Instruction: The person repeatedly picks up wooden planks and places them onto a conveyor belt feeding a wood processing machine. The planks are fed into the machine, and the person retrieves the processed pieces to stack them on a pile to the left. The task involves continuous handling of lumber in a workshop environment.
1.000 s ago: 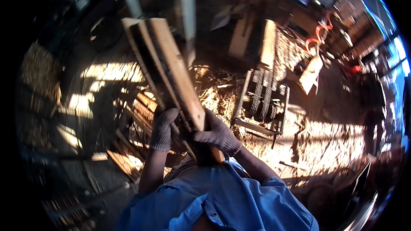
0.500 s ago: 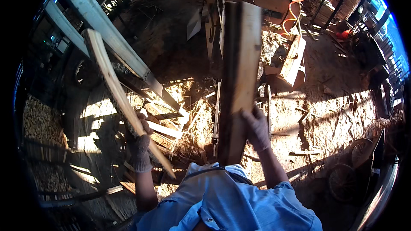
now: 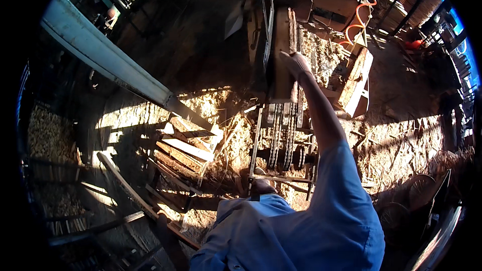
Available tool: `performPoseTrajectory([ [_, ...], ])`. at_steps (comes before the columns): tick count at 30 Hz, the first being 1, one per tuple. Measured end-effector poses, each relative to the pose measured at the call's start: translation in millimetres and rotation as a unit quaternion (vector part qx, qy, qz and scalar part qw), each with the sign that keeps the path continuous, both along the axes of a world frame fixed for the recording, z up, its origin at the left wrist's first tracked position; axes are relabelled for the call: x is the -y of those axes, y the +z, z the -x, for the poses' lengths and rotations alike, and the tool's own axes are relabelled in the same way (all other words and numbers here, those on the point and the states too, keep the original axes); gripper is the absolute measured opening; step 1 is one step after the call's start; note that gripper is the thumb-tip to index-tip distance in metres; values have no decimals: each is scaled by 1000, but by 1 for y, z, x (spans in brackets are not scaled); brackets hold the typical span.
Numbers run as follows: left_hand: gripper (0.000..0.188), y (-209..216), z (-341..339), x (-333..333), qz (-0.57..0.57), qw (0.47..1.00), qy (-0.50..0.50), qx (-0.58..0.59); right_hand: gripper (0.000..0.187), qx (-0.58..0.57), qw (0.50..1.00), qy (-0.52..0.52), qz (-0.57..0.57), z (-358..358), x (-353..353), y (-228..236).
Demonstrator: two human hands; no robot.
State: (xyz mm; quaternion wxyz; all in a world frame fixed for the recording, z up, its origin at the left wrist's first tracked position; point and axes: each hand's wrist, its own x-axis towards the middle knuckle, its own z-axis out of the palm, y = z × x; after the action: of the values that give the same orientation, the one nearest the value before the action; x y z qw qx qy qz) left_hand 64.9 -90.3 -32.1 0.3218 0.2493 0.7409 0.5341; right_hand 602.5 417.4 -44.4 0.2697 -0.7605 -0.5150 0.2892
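My right hand (image 3: 296, 64) reaches far forward, its fingers closed over the right edge of a thick wooden plank (image 3: 284, 83). The plank lies lengthwise at the far end of a metal frame with chain tracks (image 3: 277, 135). Low on the left, my left hand (image 3: 163, 219) is in shadow, closed around a long, narrow wood strip (image 3: 120, 179) with a slight bend. Its fingers show only dimly. The strip slants from upper left to lower right beside my body.
Several cut wood pieces (image 3: 188, 149) lie to the left of the frame. A pale metal beam (image 3: 105, 52) slants across the upper left. Right of the plank are a sawdust heap (image 3: 326, 62), a thick timber (image 3: 355, 81) and an orange coiled hose (image 3: 360, 15). Wheels (image 3: 394, 217) stand at the lower right.
My right hand has pushed the plank forward, away from my body, and the chain tracks now show behind it. My left hand has lowered the wood strip toward the lower left.
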Motion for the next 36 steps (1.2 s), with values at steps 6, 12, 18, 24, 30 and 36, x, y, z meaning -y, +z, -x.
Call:
performPoseTrajectory([
  [6, 48, 36, -23, 31, -15, 997, 52, 48, 71, -19, 998, 40, 42, 6, -32, -23],
  [12, 73, 38, -33, -10, -80, 991, -43, -99, 74, 58, 997, 46, 9, 21, -31, 0],
  [18, 94, 83, -107, -97, 4, 938, -251, -238, 75, -79, 989, 83, -96, 14, 2, 10],
  [24, 99, 110, -191, -188, -72, 892, -347, -282, 83, -297, 907, 285, -90, 85, 245, 43],
  [30, 106, 89, -246, -227, -115, 838, -354, -398, 54, -675, 732, 83, 32, 158, 297, 58],
  [36, 104, 98, -251, -235, -168, 809, -533, -182, 31, -664, 727, -115, -133, 92, 253, 53],
])
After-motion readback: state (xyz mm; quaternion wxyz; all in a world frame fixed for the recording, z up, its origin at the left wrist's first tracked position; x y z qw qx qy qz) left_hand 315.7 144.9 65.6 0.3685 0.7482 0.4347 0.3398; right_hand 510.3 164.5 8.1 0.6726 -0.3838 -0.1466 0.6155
